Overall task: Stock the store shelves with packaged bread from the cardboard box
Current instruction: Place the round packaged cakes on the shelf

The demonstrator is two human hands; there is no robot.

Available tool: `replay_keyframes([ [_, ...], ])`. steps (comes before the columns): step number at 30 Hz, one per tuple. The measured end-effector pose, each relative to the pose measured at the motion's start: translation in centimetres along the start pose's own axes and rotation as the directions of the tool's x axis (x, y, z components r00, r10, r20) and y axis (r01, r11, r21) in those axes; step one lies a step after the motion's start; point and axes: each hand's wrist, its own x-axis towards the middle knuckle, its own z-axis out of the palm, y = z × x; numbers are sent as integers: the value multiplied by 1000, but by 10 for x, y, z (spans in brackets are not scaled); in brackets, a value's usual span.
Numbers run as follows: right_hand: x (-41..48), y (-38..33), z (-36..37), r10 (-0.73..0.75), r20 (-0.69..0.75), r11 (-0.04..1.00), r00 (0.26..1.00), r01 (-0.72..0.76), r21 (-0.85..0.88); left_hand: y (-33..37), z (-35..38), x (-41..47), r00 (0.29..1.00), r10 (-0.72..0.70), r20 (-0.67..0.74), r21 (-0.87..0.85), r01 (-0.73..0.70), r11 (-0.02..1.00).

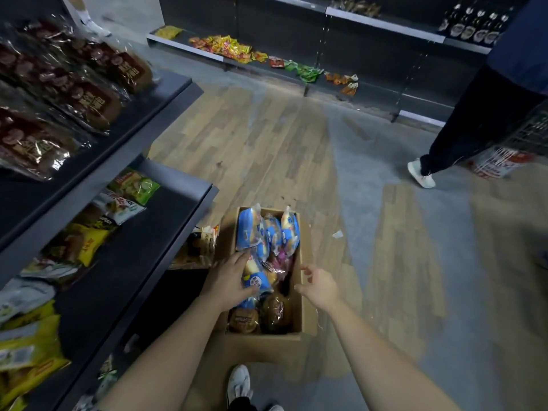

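Two hands reach down into the cardboard box (267,337), which sits on the floor (267,137) at 6 o'clock, right against the end of the lower shelf (166,223) at 9 o'clock, probably so each packet needs only a short lift. The left hand (229,278) grips a blue bread packet (257,282) in the middle of the box. Its fingers (241,258) lie along the packet's 12 o'clock edge and the thumb pinches in at its 6 o'clock edge. The right hand (321,287) hangs over the box's 3 o'clock wall with its fingers loosely spread and holding nothing, seemingly ready to steady the packet. More blue packets (249,229) stand upright at the box's 12 o'clock end, and brown buns (274,312) lie at its 6 o'clock end.
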Motion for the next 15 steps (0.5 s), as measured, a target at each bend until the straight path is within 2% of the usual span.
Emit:
replay_keyframes([
  [7,1,28,37,67,43,998,997,-67,-13,-11,42,-14,997,-38,65,71,34,997],
  [15,31,52,92,92,105,996,990,-91,-8,-32,107,4,990,-51,130,7,51,999],
])
